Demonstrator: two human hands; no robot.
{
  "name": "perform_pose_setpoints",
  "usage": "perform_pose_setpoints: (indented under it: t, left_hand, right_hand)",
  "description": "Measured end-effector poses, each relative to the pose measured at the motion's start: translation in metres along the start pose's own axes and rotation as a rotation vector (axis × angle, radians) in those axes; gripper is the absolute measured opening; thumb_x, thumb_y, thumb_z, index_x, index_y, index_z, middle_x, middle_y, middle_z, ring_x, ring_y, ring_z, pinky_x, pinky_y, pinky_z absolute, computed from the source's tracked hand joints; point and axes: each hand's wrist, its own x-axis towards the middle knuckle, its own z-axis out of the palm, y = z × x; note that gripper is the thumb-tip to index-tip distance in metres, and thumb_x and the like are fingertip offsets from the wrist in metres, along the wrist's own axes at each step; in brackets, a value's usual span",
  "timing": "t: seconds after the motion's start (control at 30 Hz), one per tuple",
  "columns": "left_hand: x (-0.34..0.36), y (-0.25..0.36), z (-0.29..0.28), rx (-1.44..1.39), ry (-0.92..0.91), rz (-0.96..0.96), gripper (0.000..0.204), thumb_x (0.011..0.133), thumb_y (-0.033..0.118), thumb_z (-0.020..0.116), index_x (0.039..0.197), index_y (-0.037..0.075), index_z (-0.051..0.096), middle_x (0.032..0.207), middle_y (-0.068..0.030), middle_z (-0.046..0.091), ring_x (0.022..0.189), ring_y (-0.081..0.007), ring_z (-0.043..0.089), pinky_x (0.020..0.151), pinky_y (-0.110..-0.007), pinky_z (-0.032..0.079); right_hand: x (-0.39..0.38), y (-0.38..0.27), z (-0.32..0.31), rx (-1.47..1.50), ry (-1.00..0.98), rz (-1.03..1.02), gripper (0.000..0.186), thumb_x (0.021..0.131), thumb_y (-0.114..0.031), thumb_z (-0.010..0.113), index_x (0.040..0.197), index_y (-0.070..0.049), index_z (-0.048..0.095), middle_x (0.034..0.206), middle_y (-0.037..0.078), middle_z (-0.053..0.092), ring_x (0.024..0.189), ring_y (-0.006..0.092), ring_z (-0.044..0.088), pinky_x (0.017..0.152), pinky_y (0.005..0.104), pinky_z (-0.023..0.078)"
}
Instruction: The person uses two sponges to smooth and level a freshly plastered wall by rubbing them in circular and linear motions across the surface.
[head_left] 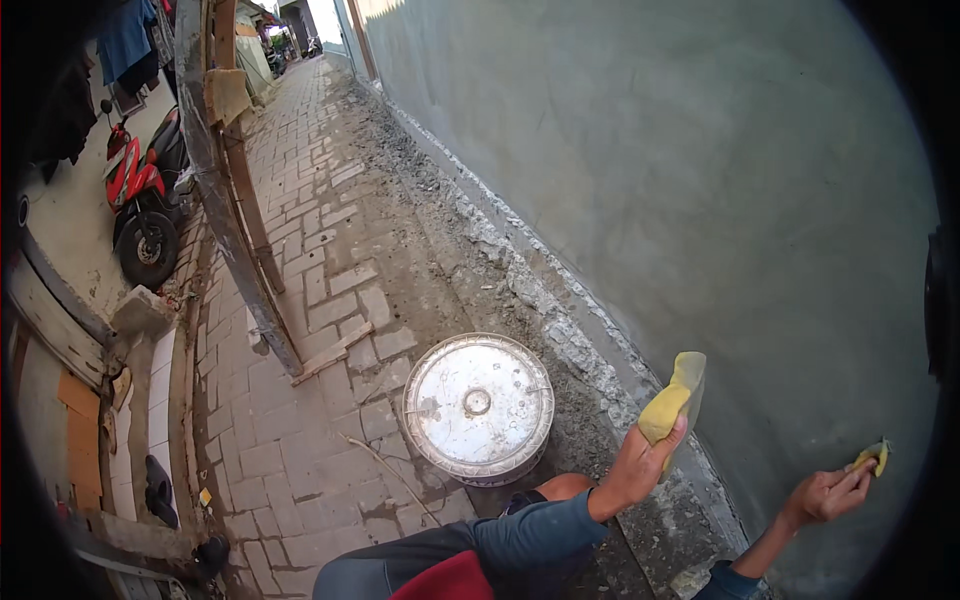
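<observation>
My left hand (640,468) is closed around a soft-looking yellow piece (664,412) with a pale, flat, translucent-looking edge, held upright beside the grey plastered wall (720,200). I cannot make out its exact kind. Farther right, my right hand (828,494) pinches a small crumpled yellow piece (873,458) at the wall surface; whether it touches the plaster is hard to tell. A round bucket with a worn whitish lid (478,405) stands on the ground to the left of my left hand. My knees and dark trousers show at the bottom.
Brick paving (300,440) runs along the alley, with a broken concrete strip (540,300) at the wall's foot. A leaning wooden post (225,190) rises at left. Beyond it are a red motorbike (145,195) and hanging clothes (125,45). A thin stick (390,475) lies near the bucket.
</observation>
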Motion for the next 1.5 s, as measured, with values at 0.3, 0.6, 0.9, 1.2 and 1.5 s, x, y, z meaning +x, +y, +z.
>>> perform_pose_setpoints:
  t: [0.3,0.6,0.9,1.2,1.5]
  left_hand:
    - [-0.044,0.007,0.036,0.191,-0.152,0.052,0.036,0.102,0.031,0.055,0.115,-0.003,0.057,0.087,-0.0027,0.058,0.079,-0.0104,0.051,0.07,-0.03,0.044]
    - [-0.021,0.079,0.167,0.262,-0.073,0.611,0.05,0.098,0.019,0.061,0.138,-0.005,0.042,0.093,-0.0039,0.056,0.078,-0.0089,0.052,0.069,-0.024,0.045]
    - [0.036,0.165,0.394,1.055,-0.108,1.715,0.081,0.082,0.016,0.05,0.154,-0.004,0.018,0.159,-0.0252,0.021,0.149,-0.0426,0.008,0.121,-0.053,0.003]
    - [-0.024,-0.122,0.254,0.893,-0.014,1.024,0.065,0.09,0.013,0.06,0.146,-0.006,0.033,0.158,-0.0294,0.017,0.148,-0.0472,0.006,0.118,-0.059,0.005]
    - [-0.062,-0.195,0.241,0.857,0.149,0.772,0.057,0.102,0.031,0.052,0.141,-0.006,0.037,0.132,-0.0244,0.048,0.124,-0.0346,0.044,0.109,-0.044,0.031]
  right_hand:
    - [-0.108,0.015,-0.089,0.501,-1.208,-0.461,0.068,0.058,0.014,0.066,0.125,0.004,0.058,0.106,0.016,0.052,0.096,0.0353,0.053,0.081,0.0442,0.046]
    - [-0.1,0.132,-0.173,0.697,-1.322,-0.203,0.046,0.07,0.006,0.061,0.116,0.002,0.064,0.104,0.017,0.055,0.102,0.035,0.055,0.087,0.0446,0.048]
    - [-0.117,0.196,-0.185,0.799,-1.545,0.008,0.04,0.075,0.005,0.058,0.114,0.003,0.065,0.104,0.018,0.056,0.105,0.0367,0.057,0.089,0.0451,0.049]
    - [-0.118,0.193,-0.176,0.896,-1.624,-0.059,0.032,0.077,0.005,0.058,0.107,0.005,0.067,0.098,0.021,0.058,0.097,0.0382,0.06,0.085,0.0454,0.049]
    - [-0.128,0.18,-0.177,0.987,-1.663,-0.138,0.035,0.075,0.009,0.055,0.107,0.004,0.068,0.095,0.023,0.059,0.089,0.041,0.062,0.079,0.0471,0.051]
